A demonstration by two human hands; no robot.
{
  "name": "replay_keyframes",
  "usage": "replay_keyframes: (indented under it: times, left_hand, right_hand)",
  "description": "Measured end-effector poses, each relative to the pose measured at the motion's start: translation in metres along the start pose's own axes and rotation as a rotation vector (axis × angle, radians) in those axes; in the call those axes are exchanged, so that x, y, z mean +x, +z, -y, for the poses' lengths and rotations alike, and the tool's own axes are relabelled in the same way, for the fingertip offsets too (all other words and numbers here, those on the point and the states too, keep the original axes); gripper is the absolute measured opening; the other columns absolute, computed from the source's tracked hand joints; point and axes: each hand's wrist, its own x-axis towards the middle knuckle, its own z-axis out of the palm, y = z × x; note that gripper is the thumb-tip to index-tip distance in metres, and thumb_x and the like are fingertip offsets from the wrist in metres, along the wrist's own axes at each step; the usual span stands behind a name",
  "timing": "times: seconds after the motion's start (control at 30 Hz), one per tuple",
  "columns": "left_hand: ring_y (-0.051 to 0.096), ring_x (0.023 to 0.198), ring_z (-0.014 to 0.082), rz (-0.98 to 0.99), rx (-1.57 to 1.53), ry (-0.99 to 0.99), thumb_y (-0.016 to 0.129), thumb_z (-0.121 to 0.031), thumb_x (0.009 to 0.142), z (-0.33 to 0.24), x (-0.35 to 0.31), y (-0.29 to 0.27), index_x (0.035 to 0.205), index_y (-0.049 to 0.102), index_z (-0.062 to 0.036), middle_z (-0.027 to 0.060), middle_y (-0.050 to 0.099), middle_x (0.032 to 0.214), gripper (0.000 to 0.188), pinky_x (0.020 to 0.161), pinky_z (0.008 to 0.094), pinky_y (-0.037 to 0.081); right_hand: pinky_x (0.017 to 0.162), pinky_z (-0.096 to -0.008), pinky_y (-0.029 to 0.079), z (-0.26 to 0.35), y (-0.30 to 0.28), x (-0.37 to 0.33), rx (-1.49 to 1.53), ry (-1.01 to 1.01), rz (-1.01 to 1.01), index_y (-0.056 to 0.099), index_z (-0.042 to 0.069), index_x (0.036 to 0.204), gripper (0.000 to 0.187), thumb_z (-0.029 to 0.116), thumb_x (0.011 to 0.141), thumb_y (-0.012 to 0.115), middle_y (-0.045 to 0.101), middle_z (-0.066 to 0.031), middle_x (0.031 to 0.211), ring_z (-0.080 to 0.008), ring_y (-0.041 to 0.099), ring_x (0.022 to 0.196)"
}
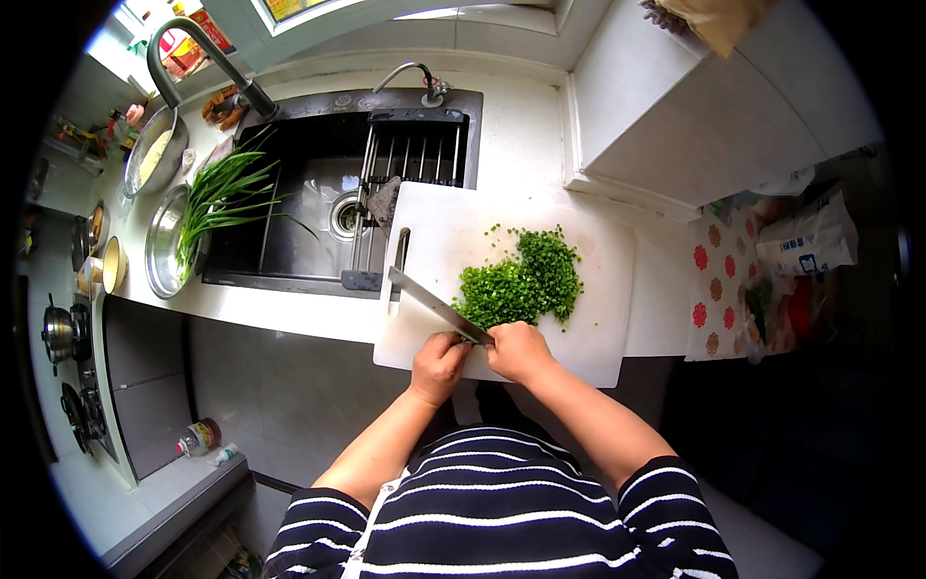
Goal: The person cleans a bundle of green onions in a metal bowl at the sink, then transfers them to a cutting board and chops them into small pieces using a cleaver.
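Here, the right hand (518, 350) is tightly gripping the kitchen knife (431, 301); the left hand (439, 369) is curling its fingers beside the blade, perhaps pinching something hidden. Safe slicing is calling for tucked fingertips; chopped scallions (526, 282) are lying ahead on the cutting board (608, 280).

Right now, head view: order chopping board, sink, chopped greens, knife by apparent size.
Largest to smallest:
1. Chopping board and sink: too close to rank
2. Chopped greens
3. Knife, handle hidden
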Motion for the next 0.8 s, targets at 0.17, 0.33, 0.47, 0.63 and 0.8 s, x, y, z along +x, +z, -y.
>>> replay_keyframes:
  times: [0.17, 0.33, 0.47, 0.63, 0.8]
  left_hand:
    - [0.062, 0.076, 0.0260, -0.024, -0.008, -0.006, 0.071, -0.003, 0.070, 0.003, -0.002, 0.002, 0.081, 0.066, -0.0075, 0.0066, 0.062, 0.084, 0.012, 0.061, 0.0346, 0.052]
    - [0.062, 0.077, 0.0254, -0.031, 0.009, 0.010, 0.072, -0.004, 0.070, 0.001, -0.002, 0.002, 0.080, 0.066, -0.0078, 0.0059, 0.062, 0.082, 0.012, 0.062, 0.0342, 0.052]
    - [0.062, 0.076, 0.0248, -0.047, 0.026, 0.038, 0.072, -0.005, 0.071, 0.000, 0.000, 0.000, 0.080, 0.066, -0.0079, 0.0052, 0.062, 0.079, 0.012, 0.061, 0.0342, 0.052]
    - [0.059, 0.071, 0.0239, -0.027, 0.127, 0.068, 0.068, -0.005, 0.070, -0.003, 0.001, -0.004, 0.079, 0.066, -0.0081, 0.0049, 0.059, 0.075, 0.010, 0.058, 0.0338, 0.051]
    - [0.058, 0.070, 0.0244, -0.007, 0.153, 0.089, 0.066, -0.004, 0.068, 0.001, -0.001, -0.004, 0.076, 0.065, -0.0078, 0.0058, 0.058, 0.075, 0.009, 0.059, 0.0341, 0.050]
  right_hand:
    - [0.070, -0.0483, 0.054, 0.005, -0.014, -0.028, -0.080, 0.009, -0.027, 0.069, 0.004, 0.079, 0.016, 0.012, 0.078, 0.055, 0.066, -0.0215, 0.075, -0.0402, 0.066, 0.073]
    - [0.071, -0.0481, 0.054, 0.001, -0.018, -0.050, -0.162, -0.004, 0.058, 0.069, 0.003, 0.082, 0.017, 0.011, 0.077, 0.054, 0.067, -0.0221, 0.077, -0.0405, 0.066, 0.073]
    - [0.073, -0.0472, 0.054, 0.003, -0.015, -0.051, -0.183, 0.057, 0.113, 0.069, 0.003, 0.086, 0.019, 0.010, 0.076, 0.055, 0.067, -0.0219, 0.079, -0.0399, 0.066, 0.077]
    - [0.072, -0.0478, 0.054, 0.016, -0.014, -0.041, -0.233, 0.077, 0.177, 0.070, 0.002, 0.082, 0.018, 0.010, 0.075, 0.055, 0.067, -0.0227, 0.078, -0.0401, 0.066, 0.076]
    - [0.073, -0.0470, 0.054, 0.025, -0.007, -0.026, -0.213, 0.088, 0.198, 0.070, 0.003, 0.084, 0.018, 0.010, 0.074, 0.057, 0.068, -0.0214, 0.082, -0.0395, 0.067, 0.078]
